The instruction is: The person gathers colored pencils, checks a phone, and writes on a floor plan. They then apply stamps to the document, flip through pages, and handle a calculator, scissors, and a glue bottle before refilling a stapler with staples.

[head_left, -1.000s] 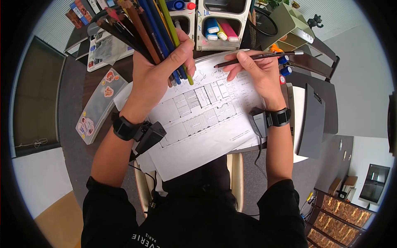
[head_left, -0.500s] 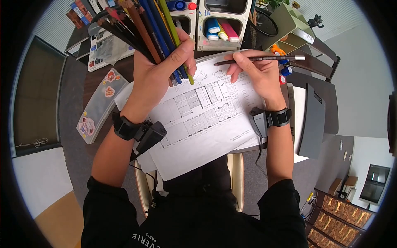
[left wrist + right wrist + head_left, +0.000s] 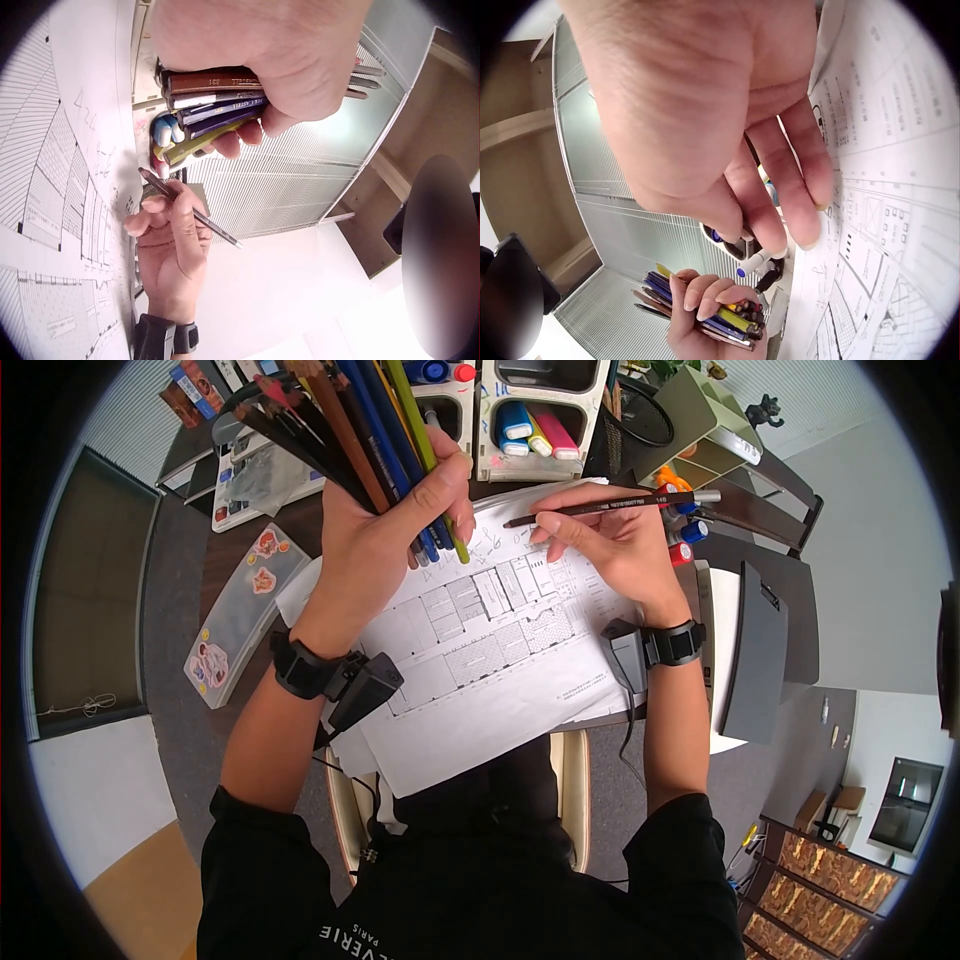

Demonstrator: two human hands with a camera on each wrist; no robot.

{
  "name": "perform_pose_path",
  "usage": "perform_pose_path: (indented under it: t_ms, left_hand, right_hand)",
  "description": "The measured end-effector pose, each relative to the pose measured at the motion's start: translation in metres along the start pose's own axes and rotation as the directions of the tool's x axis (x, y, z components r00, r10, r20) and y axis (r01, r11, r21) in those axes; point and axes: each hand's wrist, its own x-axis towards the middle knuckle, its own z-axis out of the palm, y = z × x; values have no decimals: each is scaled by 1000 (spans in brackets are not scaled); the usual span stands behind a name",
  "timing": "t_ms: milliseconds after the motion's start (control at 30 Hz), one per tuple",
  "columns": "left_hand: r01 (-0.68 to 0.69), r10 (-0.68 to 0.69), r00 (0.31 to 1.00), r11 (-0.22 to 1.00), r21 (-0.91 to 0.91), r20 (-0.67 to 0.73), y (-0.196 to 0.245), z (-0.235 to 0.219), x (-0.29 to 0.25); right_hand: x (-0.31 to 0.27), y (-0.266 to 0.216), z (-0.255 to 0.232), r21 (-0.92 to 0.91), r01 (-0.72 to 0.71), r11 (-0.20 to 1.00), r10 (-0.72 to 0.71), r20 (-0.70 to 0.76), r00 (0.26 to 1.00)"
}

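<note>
In the head view the left hand [image 3: 375, 535] grips a thick bundle of pencils [image 3: 377, 445], brown, black, blue and green, over the upper left of the paper sheets [image 3: 470, 735]. The right hand [image 3: 620, 550] holds one dark pencil [image 3: 610, 506] between thumb and fingers, nearly level above the sheets' top edge. In the left wrist view that dark pencil [image 3: 202, 217] slants across the fingers of the right hand [image 3: 172, 247], below the bundle [image 3: 225, 112]. The right wrist view shows the left hand [image 3: 697, 307] round the bundle; there the right hand's own pencil is mostly hidden.
A white organizer [image 3: 540, 467] with highlighters stands behind the sheets. A stickered case [image 3: 245, 615] lies at the left. Blue and red capped markers [image 3: 692, 532] are beside the right hand, with a green holder [image 3: 690, 425] behind and a dark grey device [image 3: 752, 660] at right.
The right hand's pencil has shifted slightly left and its thumb has moved down and left, with the hand turned more palm-up. The left hand and its bundle have hardly moved.
</note>
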Motion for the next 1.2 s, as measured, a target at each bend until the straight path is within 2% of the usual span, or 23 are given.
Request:
perform_pose_path:
  t_ms: [200,733,800,900,1200]
  left_hand:
    - [-7,7,1000,1000,4,5,-1,0,0]
    - [-3,3,1000,1000,11,0,1,1,0]
    - [2,-2,1000,1000,11,1,2,1,0]
    - [7,-7,1000,1000,12,6,2,1,0]
    - [-7,7,1000,1000,23,21,0,-2,0]
  right_hand:
    - [0,-4,-2,-123,-36,992,36,3,999]
    - [2,-6,-4,-120,-37,992,37,-3,999]
    - [2,-3,-4,-128,37,991,-39,-16,999]
    - [1,-6,-2,-65,41,997,-47,-82,996]
    - [2,-8,-8,-61,57,997,-62,-83,995]
